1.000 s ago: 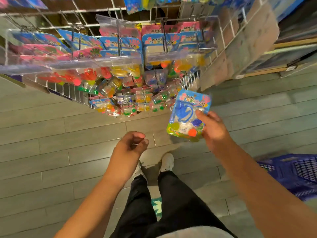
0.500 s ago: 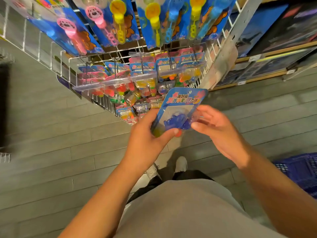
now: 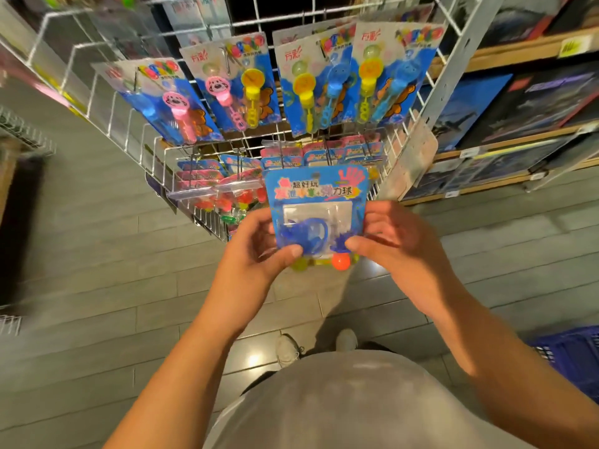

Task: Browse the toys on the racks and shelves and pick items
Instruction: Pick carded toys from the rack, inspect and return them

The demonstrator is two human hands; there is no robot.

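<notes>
Two hands hold one toy pack (image 3: 316,215) up in front of the wire rack (image 3: 207,147). The left hand (image 3: 256,254) grips the left side of the pack, with its thumb pressed on the front near the bottom and its fingers (image 3: 259,226) curled behind. The right hand (image 3: 393,244) grips the right side the same way, thumb on the front and fingers (image 3: 377,218) bent round the edge. The pack is a blue card with a red hand picture and bright letters on top. Under its clear cover sit blue toys, and an orange ball (image 3: 341,261) and a yellow ball (image 3: 299,264) peek out at the bottom.

Behind the pack, more small packs (image 3: 207,186) hang low on the rack. Higher up hang bubble wand packs (image 3: 316,82) in pink, yellow and blue. Shelves (image 3: 518,102) with dark boxes stand to the right. A blue basket (image 3: 573,354) sits on the grey floor (image 3: 97,270) at the right, near two white shoes (image 3: 287,350).
</notes>
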